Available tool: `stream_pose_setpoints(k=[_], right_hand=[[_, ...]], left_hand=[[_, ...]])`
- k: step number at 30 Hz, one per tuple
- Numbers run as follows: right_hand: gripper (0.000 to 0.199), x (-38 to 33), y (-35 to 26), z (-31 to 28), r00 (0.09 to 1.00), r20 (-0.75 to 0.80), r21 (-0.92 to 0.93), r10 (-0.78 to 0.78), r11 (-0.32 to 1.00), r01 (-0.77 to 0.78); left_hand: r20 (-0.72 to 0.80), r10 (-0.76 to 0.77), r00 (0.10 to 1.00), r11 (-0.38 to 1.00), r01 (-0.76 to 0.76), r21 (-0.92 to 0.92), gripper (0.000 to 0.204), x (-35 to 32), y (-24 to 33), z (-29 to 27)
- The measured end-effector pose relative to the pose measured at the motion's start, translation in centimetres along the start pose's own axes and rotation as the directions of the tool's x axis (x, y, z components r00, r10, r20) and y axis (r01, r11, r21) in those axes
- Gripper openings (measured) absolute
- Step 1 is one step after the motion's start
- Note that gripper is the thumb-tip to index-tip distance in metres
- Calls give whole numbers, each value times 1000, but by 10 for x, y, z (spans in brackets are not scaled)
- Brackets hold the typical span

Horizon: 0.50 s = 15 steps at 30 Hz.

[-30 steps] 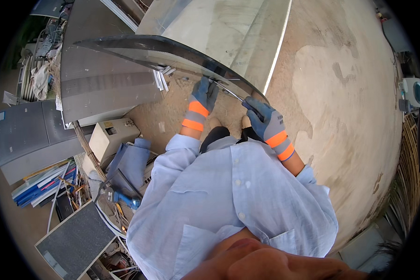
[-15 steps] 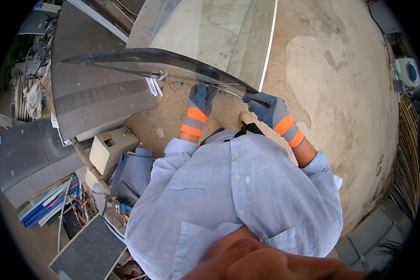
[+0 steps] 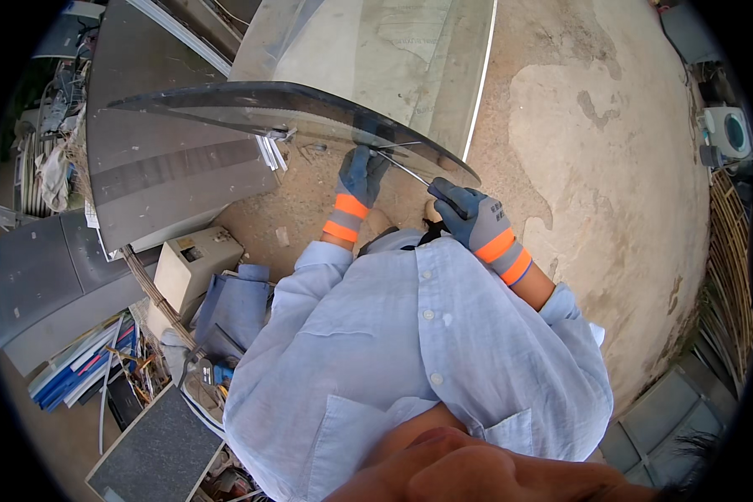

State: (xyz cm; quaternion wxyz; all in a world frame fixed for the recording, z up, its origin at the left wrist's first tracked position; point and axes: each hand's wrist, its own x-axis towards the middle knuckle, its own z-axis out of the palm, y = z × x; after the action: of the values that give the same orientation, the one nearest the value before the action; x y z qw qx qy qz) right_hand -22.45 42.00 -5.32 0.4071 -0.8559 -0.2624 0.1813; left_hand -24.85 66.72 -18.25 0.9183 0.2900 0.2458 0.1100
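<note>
In front of me stands a curved, dark-edged glass pane, tilted, with a small fitting on its left part. My right hand, in a grey-blue glove with orange bands, is closed round the dark handle of a screwdriver. The thin metal shaft slants up and left to the face of the pane. My left hand, gloved alike, has its fingers bent together at the shaft's tip, against or close to the glass. Whatever those fingers pinch is hidden. Both the glove and the shaft are mirrored in the pane.
Another large clear glass sheet lies beyond. To the left are a grey-brown panel, a beige box, grey cabinets and blue and white strips. At right are concrete ground, a white washing machine and bundled canes.
My right hand has moved slightly down and left, away from the pane's right corner, and the screwdriver now slants more steeply. My left hand stays nearly in place.
</note>
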Motion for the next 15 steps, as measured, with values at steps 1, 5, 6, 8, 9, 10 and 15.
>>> stream_pose_setpoints(k=[1,5,6,8,9,10,15], right_hand=[[39,0,-1,0,999,-14,-14,-32,999,31],[40,-5,-8,2,996,-13,-147,-88,985,85],[41,-7,-9,3,996,1,-193,-95,977,93],[43,-9,-8,6,994,-7,-236,-108,966,103],[44,-10,-7,7,990,-20,-252,-137,959,128],[44,-10,-4,9,990,-24,-257,-142,957,131],[44,-13,8,22,968,-94,-319,-232,928,192]], left_hand=[[-6,2,1000,1000,-2,3,17,0,-1,-1],[-13,-6,1000,999,5,-35,16,3,-4,-4],[-20,-9,1000,999,8,-45,15,4,-5,-5],[-11,-32,999,998,32,-56,15,6,-5,-7],[5,-52,999,997,52,-58,16,7,-5,-8],[4,-74,997,996,75,-57,18,7,-5,-9],[24,-140,990,975,142,-169,16,0,-2,-5]])
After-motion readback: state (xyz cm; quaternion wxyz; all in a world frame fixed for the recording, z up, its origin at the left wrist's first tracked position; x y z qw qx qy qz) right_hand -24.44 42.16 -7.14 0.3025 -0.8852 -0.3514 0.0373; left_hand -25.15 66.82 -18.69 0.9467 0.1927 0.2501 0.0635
